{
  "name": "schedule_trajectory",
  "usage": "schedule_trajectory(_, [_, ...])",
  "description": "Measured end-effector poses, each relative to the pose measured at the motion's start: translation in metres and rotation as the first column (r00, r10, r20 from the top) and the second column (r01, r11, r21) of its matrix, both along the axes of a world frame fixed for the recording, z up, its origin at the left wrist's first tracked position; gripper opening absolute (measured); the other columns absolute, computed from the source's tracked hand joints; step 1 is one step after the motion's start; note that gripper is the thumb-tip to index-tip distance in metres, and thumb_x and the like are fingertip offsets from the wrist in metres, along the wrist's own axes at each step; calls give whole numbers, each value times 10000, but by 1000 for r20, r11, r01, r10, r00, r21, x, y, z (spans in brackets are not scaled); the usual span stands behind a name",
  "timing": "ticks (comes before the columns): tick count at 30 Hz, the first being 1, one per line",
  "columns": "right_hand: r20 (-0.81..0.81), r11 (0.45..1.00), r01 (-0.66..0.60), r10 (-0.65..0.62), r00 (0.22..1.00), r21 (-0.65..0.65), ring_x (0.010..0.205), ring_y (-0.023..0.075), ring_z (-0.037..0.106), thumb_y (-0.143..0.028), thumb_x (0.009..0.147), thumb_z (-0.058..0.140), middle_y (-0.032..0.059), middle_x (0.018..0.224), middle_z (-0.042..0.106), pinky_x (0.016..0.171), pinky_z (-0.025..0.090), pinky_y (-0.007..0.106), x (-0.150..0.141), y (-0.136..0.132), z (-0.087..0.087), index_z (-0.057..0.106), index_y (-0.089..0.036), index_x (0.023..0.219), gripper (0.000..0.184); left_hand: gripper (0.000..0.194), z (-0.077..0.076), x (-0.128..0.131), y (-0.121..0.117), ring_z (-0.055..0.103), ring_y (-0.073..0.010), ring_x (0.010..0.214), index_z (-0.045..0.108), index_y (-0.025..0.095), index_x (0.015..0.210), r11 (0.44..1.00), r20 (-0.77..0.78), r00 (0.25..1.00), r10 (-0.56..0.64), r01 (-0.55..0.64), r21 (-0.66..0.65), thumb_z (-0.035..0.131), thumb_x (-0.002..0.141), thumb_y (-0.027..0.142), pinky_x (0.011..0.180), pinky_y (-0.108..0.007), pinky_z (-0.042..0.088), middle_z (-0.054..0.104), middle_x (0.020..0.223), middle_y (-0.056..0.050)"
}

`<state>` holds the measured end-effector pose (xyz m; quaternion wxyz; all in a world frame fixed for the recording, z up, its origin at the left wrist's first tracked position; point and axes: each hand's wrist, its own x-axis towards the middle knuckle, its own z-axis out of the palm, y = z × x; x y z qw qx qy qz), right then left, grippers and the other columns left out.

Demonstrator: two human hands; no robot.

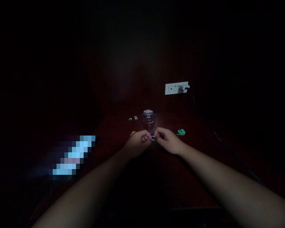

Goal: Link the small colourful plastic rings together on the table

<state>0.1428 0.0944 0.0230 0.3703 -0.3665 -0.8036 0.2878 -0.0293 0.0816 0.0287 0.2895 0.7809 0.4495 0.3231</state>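
Observation:
A small purple loop (153,137), about the size of a hair tie, is pinched between my two hands over the dark red table. My left hand (141,140) grips its left side with curled fingers, and my right hand (165,139) has its right side. Just beyond them stands a clear jar (148,118) with a patterned lid. Right of my right hand lies a bunch of green loops or cord (181,132). A yellow loop (133,133) shows partly behind my left hand. Fine details are lost in the dim light.
Left of the jar lie a green ring (130,119) and a yellow ring (136,118) touching something pink. A glowing blurred screen (73,158) is at the left. A wall socket (173,88) holds a white plug, whose dark cable (217,136) runs down the right side.

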Motion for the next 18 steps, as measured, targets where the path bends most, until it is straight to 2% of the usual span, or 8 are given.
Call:
schedule_trajectory(8, [-43,999,-25,23,999,-38,538,82,382,-176,734,445,-34,598,427,501,306,198,-1,-1,1,455,-159,696,43,195,1,0,0,388,-68,519,526,145,741,999,-25,1000,4,-4,32,446,779,319,480,-175,314,481,593,28])
schedule_trajectory(18, [-79,1000,0,-2,997,-23,524,80,381,-162,711,459,-34,587,432,496,302,199,-1,0,1,466,-161,683,29,217,-2,-1,4,438,-78,544,553,148,779,995,-17,999,32,-30,98,451,782,339,494,-180,337,535,635,10])
